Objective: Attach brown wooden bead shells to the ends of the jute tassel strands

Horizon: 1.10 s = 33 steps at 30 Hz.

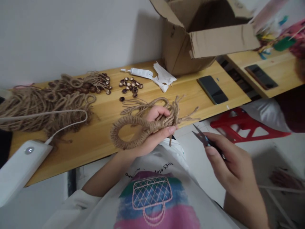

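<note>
My left hand [157, 133] is closed around the neck of a looped jute rope piece [119, 144]. Its wrapped ring points left and the knotted, frayed ends stick out to the right past my thumb. In my right hand [230, 162] is a small pair of snips [202, 138], blades slightly apart and aimed up-left toward the rope ends without touching them. A second jute loop with loose strands [133, 103] lies on the wooden table just behind my left hand. Part of the snips' handle is hidden by my fingers.
A heap of jute cords [43, 108] covers the table's left side, near a white device [26, 168] with a cable. Several brown beads [130, 86], a white tube [141, 73], torn white paper [164, 76], a phone [213, 90] and an open cardboard box [176, 47] stand farther back. A red stool [247, 124] is at right.
</note>
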Motion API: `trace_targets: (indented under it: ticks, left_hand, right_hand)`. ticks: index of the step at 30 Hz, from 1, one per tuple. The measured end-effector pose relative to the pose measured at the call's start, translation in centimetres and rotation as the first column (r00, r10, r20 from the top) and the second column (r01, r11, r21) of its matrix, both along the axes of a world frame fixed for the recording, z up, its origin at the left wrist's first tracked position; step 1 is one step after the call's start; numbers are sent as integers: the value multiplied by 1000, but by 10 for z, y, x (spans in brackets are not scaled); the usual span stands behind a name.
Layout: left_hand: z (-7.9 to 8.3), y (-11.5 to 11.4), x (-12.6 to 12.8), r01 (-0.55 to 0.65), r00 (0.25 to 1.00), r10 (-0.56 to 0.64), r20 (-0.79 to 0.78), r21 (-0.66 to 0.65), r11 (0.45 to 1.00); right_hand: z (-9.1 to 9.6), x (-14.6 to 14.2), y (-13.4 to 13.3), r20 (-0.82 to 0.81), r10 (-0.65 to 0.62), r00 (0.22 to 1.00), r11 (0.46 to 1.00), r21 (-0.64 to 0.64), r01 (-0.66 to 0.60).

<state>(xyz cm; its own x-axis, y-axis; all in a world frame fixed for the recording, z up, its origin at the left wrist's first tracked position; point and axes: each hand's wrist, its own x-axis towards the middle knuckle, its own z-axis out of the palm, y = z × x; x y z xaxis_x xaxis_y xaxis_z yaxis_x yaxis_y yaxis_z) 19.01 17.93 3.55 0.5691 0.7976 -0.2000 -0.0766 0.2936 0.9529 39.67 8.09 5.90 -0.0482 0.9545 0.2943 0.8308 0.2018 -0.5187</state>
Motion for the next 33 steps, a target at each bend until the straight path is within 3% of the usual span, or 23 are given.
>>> trace_targets:
  ticks: [3,7,13,23,30,33]
  left_hand:
    - [3,-1,0,-52,994,68,-82,180,982]
    - [5,-2,-2,-16,991,45,-123,228,973]
    - [8,-3,-2,-49,983,110,-145,368,929]
    - [11,-3,-1,45,985,25,-171,396,917]
    - [6,-9,1,-84,974,174,-146,480,873]
    - [6,-9,1,-82,973,179,-147,506,859]
  right_hand:
    - [-1,-4,6,56,8,998,999,39,-10]
    - [-3,-5,10,77,22,997,997,69,-28]
    - [-3,-6,12,75,34,997,995,91,-41]
    - [-2,-8,14,67,49,997,993,108,-56]
    - [0,-7,12,73,46,996,992,110,-54]
    - [0,-7,11,84,56,995,992,110,-65]
